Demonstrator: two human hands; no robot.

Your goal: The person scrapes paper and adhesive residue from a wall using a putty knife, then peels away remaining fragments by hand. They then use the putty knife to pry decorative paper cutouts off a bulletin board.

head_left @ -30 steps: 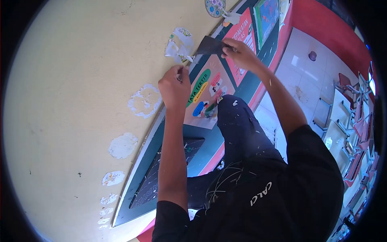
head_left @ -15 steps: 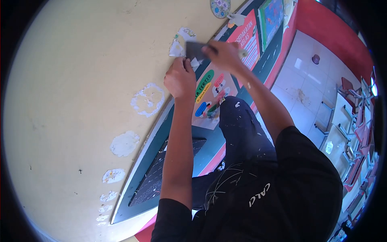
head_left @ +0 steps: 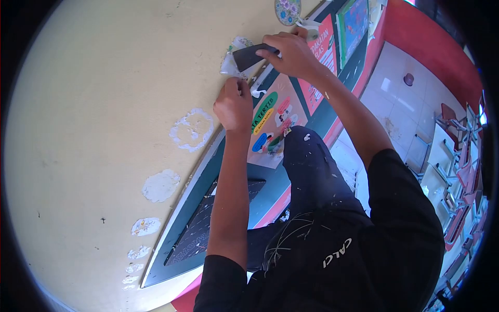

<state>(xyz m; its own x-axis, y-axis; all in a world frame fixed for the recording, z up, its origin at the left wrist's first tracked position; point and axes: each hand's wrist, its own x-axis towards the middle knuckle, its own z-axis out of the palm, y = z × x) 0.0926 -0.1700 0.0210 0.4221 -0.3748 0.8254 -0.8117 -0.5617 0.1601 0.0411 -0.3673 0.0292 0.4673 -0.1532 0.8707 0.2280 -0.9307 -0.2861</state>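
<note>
My right hand [head_left: 293, 53] is wrapped round a scraper [head_left: 246, 58], its wide dark blade lying against the wall over a partly peeled, torn decoration [head_left: 228, 63]. White paper and bits of floral pattern show around the blade. Just below it, my left hand [head_left: 233, 109] is closed, thumb and fingers pinched together near the decoration's lower edge. What those fingers hold, if anything, is hidden. A curled white scrap [head_left: 257, 93] sits beside the left fingers, at the edge of the board.
A whole floral oval [head_left: 287, 11] is on the cream wall [head_left: 93, 130], above a row of rough white patches [head_left: 161, 185]. The dark green board [head_left: 278, 179] carries posters [head_left: 280, 117]. Chairs and tables [head_left: 442, 156] stand on the tiled floor at right.
My right hand has moved up, and the scraper blade has shifted slightly left, farther over the decoration. The left hand has dropped slightly. The white scrap now shows clear of the blade.
</note>
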